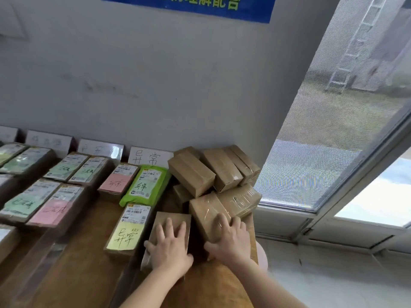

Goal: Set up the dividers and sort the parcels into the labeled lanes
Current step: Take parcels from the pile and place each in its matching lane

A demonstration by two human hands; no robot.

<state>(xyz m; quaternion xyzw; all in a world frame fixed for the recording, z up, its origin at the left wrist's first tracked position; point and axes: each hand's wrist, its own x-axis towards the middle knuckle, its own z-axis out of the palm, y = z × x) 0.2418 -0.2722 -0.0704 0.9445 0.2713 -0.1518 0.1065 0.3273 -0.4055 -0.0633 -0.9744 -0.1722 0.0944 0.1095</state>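
My left hand (170,245) lies flat with spread fingers on a plain brown box (172,221) near the table's right end. My right hand (229,236) rests on a taped brown box (205,210) beside it, fingers over its top, thumb at its near edge. Behind them, several plain brown boxes (191,173) are piled in the corner. To the left, labelled parcels lie in lanes: a yellow-labelled parcel (127,232), a green bag (145,185), a pink-labelled parcel (119,181). White lane signs (150,156) lean against the wall.
The wooden table (73,274) ends just right of my hands, with a white floor below. More green- and pink-labelled parcels (53,205) fill the lanes to the left. A window (333,130) stands open at the right. A clear divider strip (40,263) runs along the table.
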